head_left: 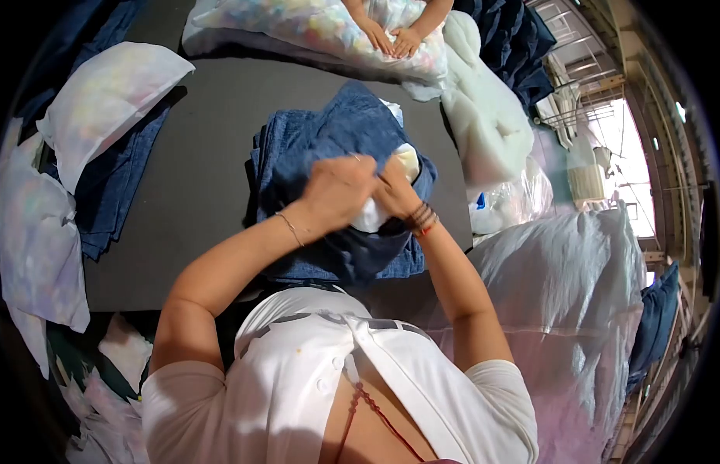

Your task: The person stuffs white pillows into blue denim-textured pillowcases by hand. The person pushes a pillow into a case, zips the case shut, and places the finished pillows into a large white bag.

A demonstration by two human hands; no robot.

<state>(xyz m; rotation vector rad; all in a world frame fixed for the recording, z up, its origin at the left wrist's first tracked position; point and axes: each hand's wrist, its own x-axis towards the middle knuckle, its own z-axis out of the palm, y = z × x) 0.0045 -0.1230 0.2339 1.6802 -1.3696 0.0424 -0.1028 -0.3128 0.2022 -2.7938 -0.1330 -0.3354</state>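
Observation:
A dark blue cloth cover [313,151] lies bunched on the table in front of me, with a white, colour-flecked filled bag [369,217] partly showing in its opening. Over that opening, my left hand [340,192] is curled closed on the cover's edge, slightly smeared by motion. Close beside it, my right hand [395,189] is also closed at the edge, and a pale yellowish-white bit [407,161] shows past its fingers. My fingertips are largely hidden. Folded blue cloths [406,265] are stacked underneath.
Across the dark table [197,147], another person's hands [391,40] press on a large clear bag of coloured scraps [298,27]. White stuffed bags [116,97] lie over blue cloth at the left. White fluffy wadding [483,108] and plastic sheeting [561,286] are at the right.

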